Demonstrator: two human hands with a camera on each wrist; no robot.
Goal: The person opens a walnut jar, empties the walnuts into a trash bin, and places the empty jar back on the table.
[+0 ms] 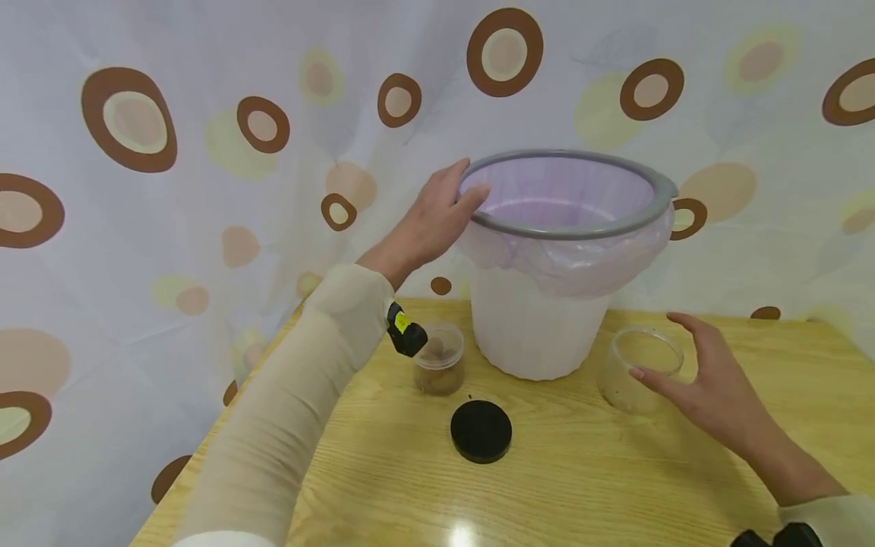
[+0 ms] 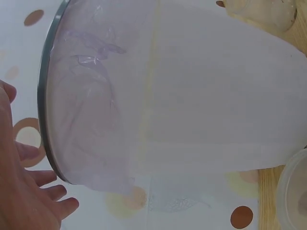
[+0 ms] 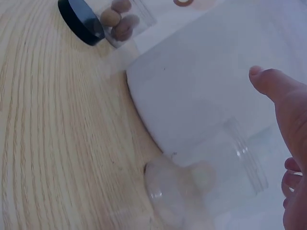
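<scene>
A white bin (image 1: 540, 327) with a grey rim (image 1: 567, 232) and a pale purple liner bag (image 1: 581, 266) folded over it stands at the back of the table. Beside the rim's left side is my left hand (image 1: 440, 216), its fingers spread and loosely extended; the left wrist view shows no firm grip on the rim. My right hand (image 1: 718, 387) spreads thumb and fingers by a clear lidless jar (image 1: 622, 384) to the right of the bin. In the right wrist view, the thumb (image 3: 273, 84) stands apart from that jar (image 3: 211, 182).
Left of the bin stands a clear jar (image 1: 439, 380) holding several round brown nut-like things (image 3: 120, 21). A black round lid (image 1: 481, 431) lies on the wooden table (image 1: 383, 486) in front of it. A patterned curtain (image 1: 410, 45) hangs close behind.
</scene>
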